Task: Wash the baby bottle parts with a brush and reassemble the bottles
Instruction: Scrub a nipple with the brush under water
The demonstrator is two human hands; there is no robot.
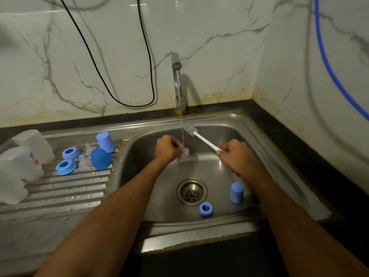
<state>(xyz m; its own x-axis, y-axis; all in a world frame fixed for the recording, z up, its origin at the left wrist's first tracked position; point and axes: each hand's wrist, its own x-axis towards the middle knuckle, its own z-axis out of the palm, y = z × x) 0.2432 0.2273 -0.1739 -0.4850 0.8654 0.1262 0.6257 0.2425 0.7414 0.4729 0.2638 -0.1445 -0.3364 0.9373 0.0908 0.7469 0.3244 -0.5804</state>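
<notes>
left hand (168, 149) pinches clear nipple (185, 152) under running water; right hand (238, 156) grips brush (201, 137).

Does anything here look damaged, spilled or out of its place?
Nothing is damaged or spilled. Only rust-coloured stains mark the wall beside the tap. A cap and ring lie in the sink.

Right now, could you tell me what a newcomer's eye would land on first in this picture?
Probably the thin stream of water falling from the tap into the steel sink, where the left hand holds a clear teat under it. Beside it the right hand grips a white brush, bristles raised near the stream. Next come the blue caps and rings: a cluster on the drainboard at left, two in the basin.
</notes>
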